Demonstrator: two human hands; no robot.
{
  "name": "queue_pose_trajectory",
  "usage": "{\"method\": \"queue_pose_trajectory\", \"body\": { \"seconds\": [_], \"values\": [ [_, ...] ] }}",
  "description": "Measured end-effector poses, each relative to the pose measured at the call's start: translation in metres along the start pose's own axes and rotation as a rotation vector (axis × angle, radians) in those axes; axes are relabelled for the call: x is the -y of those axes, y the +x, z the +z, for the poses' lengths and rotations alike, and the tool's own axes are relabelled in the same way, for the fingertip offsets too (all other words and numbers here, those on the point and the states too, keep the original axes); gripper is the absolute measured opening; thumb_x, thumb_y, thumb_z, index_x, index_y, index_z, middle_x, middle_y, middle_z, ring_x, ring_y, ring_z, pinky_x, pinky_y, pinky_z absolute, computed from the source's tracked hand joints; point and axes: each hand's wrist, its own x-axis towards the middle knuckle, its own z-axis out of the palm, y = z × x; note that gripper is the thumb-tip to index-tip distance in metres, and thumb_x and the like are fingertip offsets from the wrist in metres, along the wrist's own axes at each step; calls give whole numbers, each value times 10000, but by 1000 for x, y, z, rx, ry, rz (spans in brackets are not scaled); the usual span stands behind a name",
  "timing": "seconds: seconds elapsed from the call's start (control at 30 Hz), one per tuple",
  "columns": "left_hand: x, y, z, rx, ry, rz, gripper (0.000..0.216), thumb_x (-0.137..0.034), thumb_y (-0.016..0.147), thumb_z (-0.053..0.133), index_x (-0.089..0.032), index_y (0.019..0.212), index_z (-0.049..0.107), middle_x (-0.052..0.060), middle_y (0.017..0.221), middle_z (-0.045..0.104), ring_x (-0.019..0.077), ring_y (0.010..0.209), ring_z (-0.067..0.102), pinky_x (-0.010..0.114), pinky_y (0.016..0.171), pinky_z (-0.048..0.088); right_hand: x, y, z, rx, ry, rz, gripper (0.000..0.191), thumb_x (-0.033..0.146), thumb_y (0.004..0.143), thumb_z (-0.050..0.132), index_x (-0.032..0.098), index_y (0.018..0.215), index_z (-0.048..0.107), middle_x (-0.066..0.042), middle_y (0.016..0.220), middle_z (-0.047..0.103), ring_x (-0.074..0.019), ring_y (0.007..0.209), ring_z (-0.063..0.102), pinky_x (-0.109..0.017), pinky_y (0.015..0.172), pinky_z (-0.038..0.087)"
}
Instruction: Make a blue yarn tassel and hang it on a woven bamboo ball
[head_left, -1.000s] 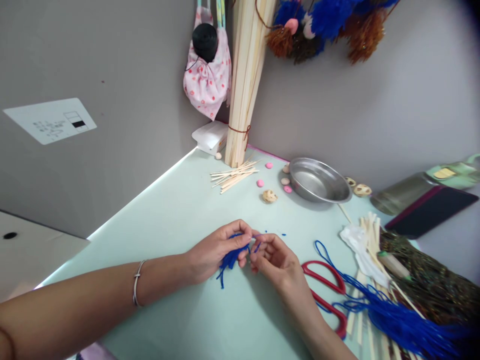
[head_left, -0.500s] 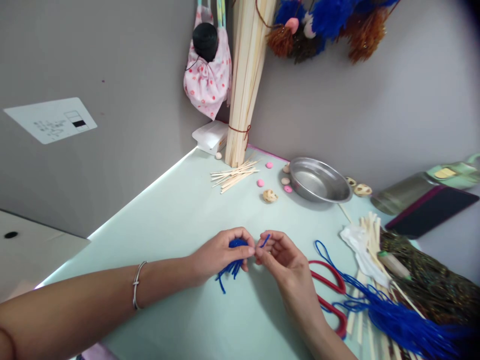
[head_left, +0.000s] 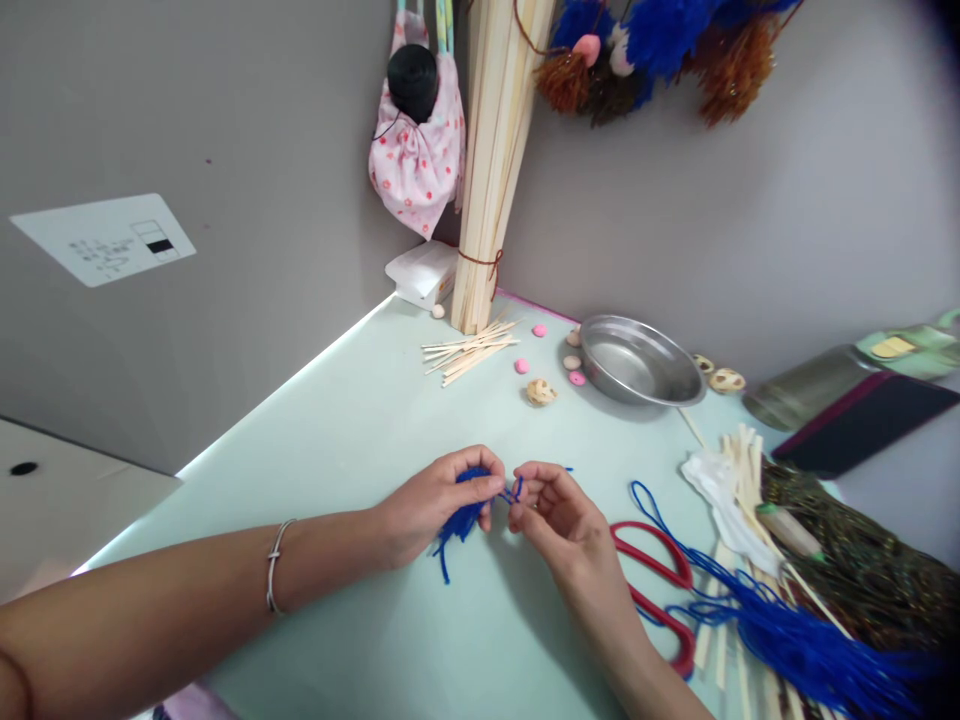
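Left hand (head_left: 424, 505) holds yarn (head_left: 463, 519) — right hand (head_left: 570, 530) touches strand (head_left: 519, 488)

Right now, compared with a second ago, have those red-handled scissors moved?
No. Judged against the metal bowl, the red-handled scissors sit in the same place, their visible handles showing no clear shift either way.

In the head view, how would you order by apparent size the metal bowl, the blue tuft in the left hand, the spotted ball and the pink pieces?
1. Metal bowl
2. Blue tuft, partly covered by the left hand
3. Spotted ball
4. Pink pieces, too alike to rank among themselves
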Motion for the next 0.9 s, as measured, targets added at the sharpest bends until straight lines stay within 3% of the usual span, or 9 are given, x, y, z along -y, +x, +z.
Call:
{"method": "queue_pose_trajectory", "body": {
  "seconds": [0.2,0.3,0.43,0.53,0.9],
  "values": [
    [-4,-1,2,58,-123,67,204,-336,871,620,-178,854,492,12,914,574,50,627,497,184,610,391,-2,0,4,86,54,4,205,305,793,728,212,889,573,-11,787,622,-160,708,583,-275,644,452],
    [-3,-2,2,-3,-63,104,188,-335,893,587,-177,864,489,32,1019,583,46,639,505,196,641,405,-4,0,3,51,50,0,198,284,788,734,213,882,575,0,784,614,-142,688,556,-259,632,443],
    [0,-2,3,-88,54,87,204,-342,867,615,-183,872,488,-3,834,584,67,632,525,197,622,400,-4,1,0,-64,48,-29,209,277,772,752,216,874,579,16,772,586,-128,680,534,-244,634,449],
    [0,-2,3,-38,101,54,263,-356,798,695,-175,890,528,-22,728,557,87,637,540,204,621,409,-4,0,-2,-86,50,-35,222,289,775,753,217,897,583,7,775,598,-139,712,548,-247,654,462],
    [0,-1,2,-9,45,-21,257,-365,768,708,-161,806,555,0,692,582,97,635,555,207,621,410,-4,-1,-3,-69,3,4,263,302,754,756,240,954,596,10,825,620,-137,677,578,-250,627,478]
  ]
}}
